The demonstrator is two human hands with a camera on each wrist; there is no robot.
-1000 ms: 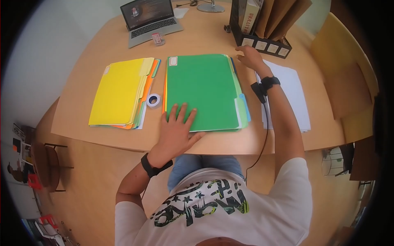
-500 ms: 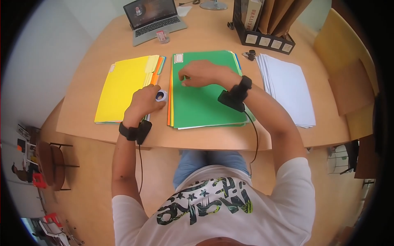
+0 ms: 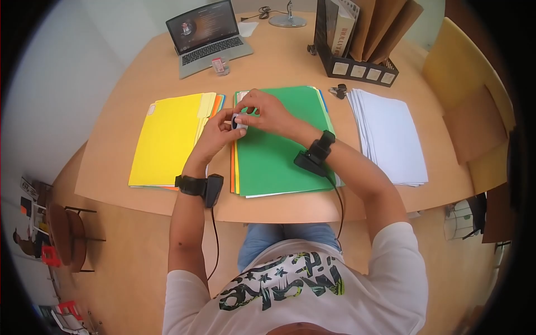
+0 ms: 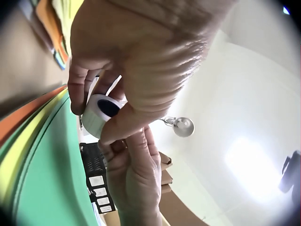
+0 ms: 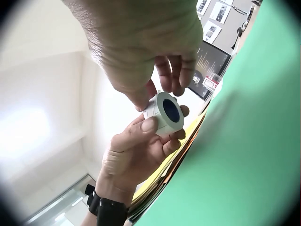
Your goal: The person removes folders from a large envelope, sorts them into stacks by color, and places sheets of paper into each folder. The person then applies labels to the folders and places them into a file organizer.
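Observation:
A white roll of labels (image 5: 162, 113) with a dark core is held above the upper left of a green folder stack (image 3: 285, 156). My left hand (image 3: 215, 137) grips it, thumb on one side and fingers on the other. The right hand (image 3: 271, 114) pinches at the roll's upper edge with thumb and forefinger, its other fingers bent. Faint lines cross the roll's outer face in the right wrist view. Left of the green stack lies a yellow folder stack (image 3: 162, 139), its coloured tabs showing along the right side.
White papers (image 3: 385, 134) lie to the right, with black binder clips (image 3: 338, 90) near their top. Farther back stand a laptop (image 3: 209, 47), a small clear box (image 3: 220, 66) and a black file organizer (image 3: 357, 71). Cables hang from both wrist cameras.
My left hand has gone from the green folder to the roll, then lifted it rightward over that folder. The right hand has come left from beside the papers to meet it.

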